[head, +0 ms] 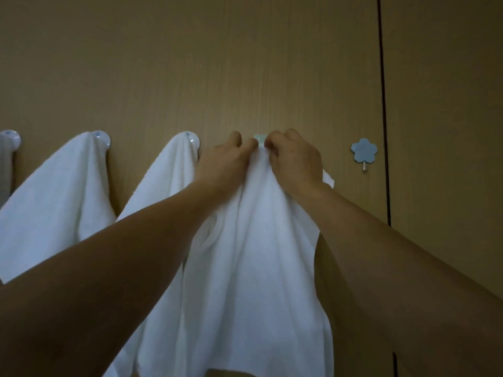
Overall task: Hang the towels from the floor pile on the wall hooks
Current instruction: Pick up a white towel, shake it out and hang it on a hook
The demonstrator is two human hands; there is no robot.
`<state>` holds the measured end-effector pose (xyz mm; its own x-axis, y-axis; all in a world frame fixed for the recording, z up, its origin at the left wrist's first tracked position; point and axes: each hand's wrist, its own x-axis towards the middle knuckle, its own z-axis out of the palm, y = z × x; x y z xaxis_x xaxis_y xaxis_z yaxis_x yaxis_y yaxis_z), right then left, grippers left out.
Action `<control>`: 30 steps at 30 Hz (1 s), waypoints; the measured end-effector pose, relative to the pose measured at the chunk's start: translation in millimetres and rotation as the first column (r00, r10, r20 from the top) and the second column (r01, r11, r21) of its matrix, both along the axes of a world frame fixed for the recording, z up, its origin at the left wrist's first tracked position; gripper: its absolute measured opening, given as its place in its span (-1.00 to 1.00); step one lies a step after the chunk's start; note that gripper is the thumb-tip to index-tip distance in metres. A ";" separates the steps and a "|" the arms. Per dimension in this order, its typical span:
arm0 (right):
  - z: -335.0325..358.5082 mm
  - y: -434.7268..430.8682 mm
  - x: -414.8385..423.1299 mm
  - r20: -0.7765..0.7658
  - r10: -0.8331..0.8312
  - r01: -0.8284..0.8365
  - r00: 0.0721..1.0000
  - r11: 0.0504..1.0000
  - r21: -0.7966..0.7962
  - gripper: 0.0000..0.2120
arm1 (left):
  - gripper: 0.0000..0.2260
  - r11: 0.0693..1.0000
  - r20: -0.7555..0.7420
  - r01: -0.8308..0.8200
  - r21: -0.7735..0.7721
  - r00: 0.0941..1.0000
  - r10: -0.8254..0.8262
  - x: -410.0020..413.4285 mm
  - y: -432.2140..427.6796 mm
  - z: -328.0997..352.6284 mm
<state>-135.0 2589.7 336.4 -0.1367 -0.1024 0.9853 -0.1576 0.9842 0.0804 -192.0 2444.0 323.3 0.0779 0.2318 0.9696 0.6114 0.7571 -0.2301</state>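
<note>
A big brown wooden board (pixel 163 63) fills most of the picture, from 9 o'clock up to 12 o'clock and past the middle. It looks smooth and dim. Thin pale stripes (pixel 268 85) run up and down in the wood, just above the middle. At 2 o'clock a thin black line (pixel 383 104) goes down from the top edge. It is the gap between that board and a second brown board (pixel 449 91) on the 3 o'clock side. Both boards are the same colour. Down at 5 o'clock a short black line (pixel 394 363) reaches the bottom edge.
</note>
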 end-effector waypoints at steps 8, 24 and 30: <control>-11.8 -3.3 1.8 0.201 0.132 -0.082 0.971 0.967 -0.239 -0.85 | -0.85 0.937 0.374 0.305 0.172 0.859 -0.349 7.2 3.4 -7.6; -47.7 -7.3 30.2 0.352 -0.042 0.100 0.935 0.984 -0.149 -0.58 | -0.78 0.991 0.565 -0.085 -0.106 0.815 0.130 48.6 -3.3 -11.0; -44.3 -14.9 37.9 0.569 0.120 0.116 0.814 0.926 -0.360 -0.51 | -0.72 0.972 0.717 -0.058 -0.229 0.665 0.209 66.5 5.2 -18.6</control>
<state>-97.1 2574.8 292.2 -0.6845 0.2419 0.6877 -0.0604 0.9213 -0.3842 -125.5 2449.2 304.7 -0.6831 0.3494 0.6413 0.5344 0.8376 0.1130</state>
